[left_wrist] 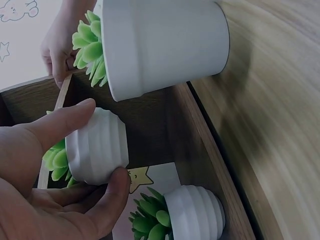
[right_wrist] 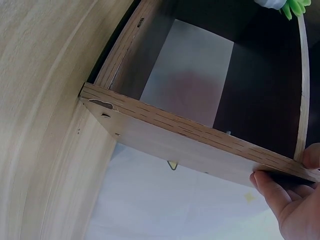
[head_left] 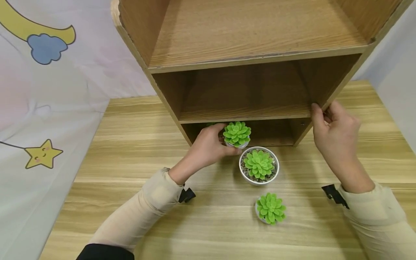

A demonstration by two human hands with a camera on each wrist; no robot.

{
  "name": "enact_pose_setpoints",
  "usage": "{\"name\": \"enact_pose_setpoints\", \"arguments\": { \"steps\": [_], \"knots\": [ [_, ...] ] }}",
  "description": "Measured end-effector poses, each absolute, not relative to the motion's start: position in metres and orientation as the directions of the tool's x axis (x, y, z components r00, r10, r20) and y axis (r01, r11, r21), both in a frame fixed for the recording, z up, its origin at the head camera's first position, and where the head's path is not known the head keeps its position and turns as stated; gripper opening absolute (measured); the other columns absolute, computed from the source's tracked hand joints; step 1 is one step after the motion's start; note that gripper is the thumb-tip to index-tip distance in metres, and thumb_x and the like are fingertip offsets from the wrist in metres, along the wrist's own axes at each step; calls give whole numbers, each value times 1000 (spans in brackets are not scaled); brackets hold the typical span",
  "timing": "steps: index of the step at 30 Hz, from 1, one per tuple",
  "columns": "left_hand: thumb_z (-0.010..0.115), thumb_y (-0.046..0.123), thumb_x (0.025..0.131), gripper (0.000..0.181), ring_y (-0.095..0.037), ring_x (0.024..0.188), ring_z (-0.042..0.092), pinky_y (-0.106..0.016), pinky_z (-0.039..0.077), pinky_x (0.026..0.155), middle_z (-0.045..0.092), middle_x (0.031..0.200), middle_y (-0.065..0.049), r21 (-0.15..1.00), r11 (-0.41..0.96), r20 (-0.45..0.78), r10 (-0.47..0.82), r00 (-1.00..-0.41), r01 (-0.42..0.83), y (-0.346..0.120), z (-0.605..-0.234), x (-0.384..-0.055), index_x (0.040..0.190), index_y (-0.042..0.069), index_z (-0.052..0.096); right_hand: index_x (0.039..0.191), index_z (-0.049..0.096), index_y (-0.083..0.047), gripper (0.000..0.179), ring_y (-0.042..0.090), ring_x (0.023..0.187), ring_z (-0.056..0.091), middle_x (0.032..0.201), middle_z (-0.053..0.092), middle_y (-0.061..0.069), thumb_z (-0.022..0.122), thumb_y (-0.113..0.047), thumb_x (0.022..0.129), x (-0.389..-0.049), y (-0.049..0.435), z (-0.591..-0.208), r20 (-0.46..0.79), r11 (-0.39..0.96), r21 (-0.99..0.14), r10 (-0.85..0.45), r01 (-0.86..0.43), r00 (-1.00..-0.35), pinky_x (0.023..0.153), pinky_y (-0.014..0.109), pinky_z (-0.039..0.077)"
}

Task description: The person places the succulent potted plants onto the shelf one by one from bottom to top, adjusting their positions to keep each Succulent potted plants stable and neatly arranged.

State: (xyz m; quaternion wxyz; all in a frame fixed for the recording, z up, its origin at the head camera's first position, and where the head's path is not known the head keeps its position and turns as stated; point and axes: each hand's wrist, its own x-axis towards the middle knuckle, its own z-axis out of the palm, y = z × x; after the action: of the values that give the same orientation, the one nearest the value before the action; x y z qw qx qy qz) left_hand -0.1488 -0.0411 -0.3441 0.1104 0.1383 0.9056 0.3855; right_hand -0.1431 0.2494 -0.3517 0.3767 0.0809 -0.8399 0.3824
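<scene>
My left hand [head_left: 209,144] grips a small potted succulent [head_left: 237,133] at the mouth of the bottom compartment of a wooden shelf [head_left: 247,119]. In the left wrist view its ribbed white pot [left_wrist: 97,147] sits between thumb and fingers, tilted with the green leaves to the left. My right hand [head_left: 339,133] pinches the shelf's right side panel, thumb on the inner face and fingers outside. Another small potted succulent [left_wrist: 195,212] stands inside the bottom compartment at its left end, mostly hidden in the head view.
Just before the shelf stands a larger white pot [head_left: 259,165] with a succulent in gravel. Nearer me on the wooden table [head_left: 221,224] is a small potted succulent [head_left: 270,208]. A cloth with a moon and star [head_left: 43,153] hangs at left.
</scene>
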Motion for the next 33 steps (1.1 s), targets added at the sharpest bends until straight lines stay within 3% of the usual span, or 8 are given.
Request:
{"name": "enact_pose_setpoints", "arguments": {
  "steps": [5,10,19,24,30,33],
  "knots": [
    [89,29,72,71,-18,96,63,-29,50,79,65,109,-4,727,669,-102,329,-939,155,-37,-345,-151,130,3,57,94,67,12,25,-20,81,54,86,70,22,56,-10,97,-143,248,-352,685,680,-604,177,-416,-707,67,4,42],
    [89,34,72,70,-18,84,61,-30,49,72,65,97,-3,715,681,-115,342,-932,162,-33,-346,-153,128,4,58,94,68,12,22,-18,79,55,85,71,20,57,-8,96,-143,247,-351,680,671,-621,203,-405,-705,66,4,43],
    [89,35,72,61,-15,84,59,-29,49,74,65,95,2,710,678,-82,349,-934,191,-26,-348,-157,121,10,62,89,68,11,20,-16,76,56,81,70,18,59,-7,95,-144,245,-353,684,665,-628,225,-404,-694,65,5,41],
    [88,33,73,60,-14,80,60,-29,49,70,65,93,1,715,670,-89,369,-925,199,-21,-349,-159,123,11,62,89,68,9,19,-4,78,63,83,71,16,60,-7,95,-145,245,-353,682,670,-628,230,-396,-694,67,6,43],
    [91,31,70,72,-14,102,57,-28,45,87,63,118,-1,697,669,-24,379,-925,256,-16,-350,-164,132,15,58,87,68,9,18,-13,80,59,82,71,17,60,-6,95,-145,246,-353,680,659,-634,227,-405,-697,68,5,44],
    [91,30,70,76,-16,104,57,-29,45,88,62,123,-2,701,663,-17,385,-923,264,-14,-351,-165,136,16,56,86,67,9,19,-15,81,58,82,71,18,60,-6,95,-145,245,-353,678,653,-638,225,-408,-700,69,6,44]
  ]
}}
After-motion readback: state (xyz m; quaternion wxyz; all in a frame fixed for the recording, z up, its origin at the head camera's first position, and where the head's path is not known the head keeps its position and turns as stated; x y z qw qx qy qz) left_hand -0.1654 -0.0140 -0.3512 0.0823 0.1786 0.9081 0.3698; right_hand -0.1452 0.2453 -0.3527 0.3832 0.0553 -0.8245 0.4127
